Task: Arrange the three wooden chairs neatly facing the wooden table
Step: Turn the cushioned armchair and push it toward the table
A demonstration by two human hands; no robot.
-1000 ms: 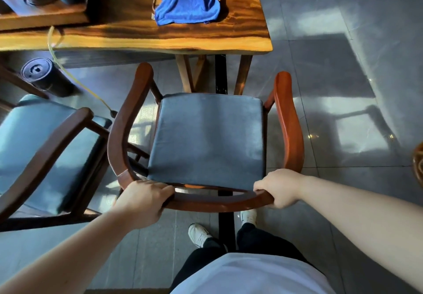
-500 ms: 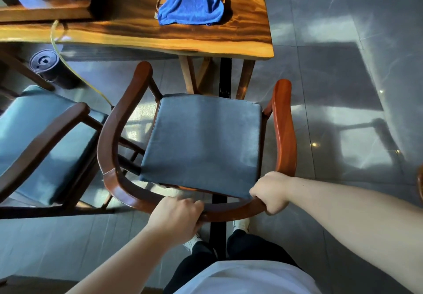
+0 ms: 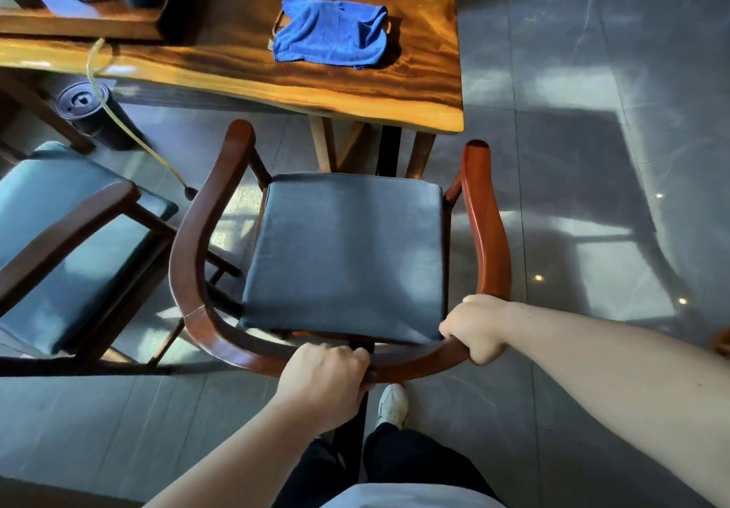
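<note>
Seen from above, a person stands behind a wooden chair [image 3: 484,223] with a dark blue seat cushion [image 3: 347,254]; both hands are clamped on its curved back rail, apart from each other; the left hand [image 3: 324,385] grips near the rail's middle, the right hand [image 3: 476,328] grips where rail meets armrest; beyond the hands, the chair's front points at the corner of the wooden bench [image 3: 245,73], its seat not yet under the top; a blue cloth [image 3: 330,35] lies on the bench; left of the left hand stands a second chair [image 3: 67,227] with a blue seat, just beside the first; grey tiled floor [image 3: 592,152] lies to the right.
</note>
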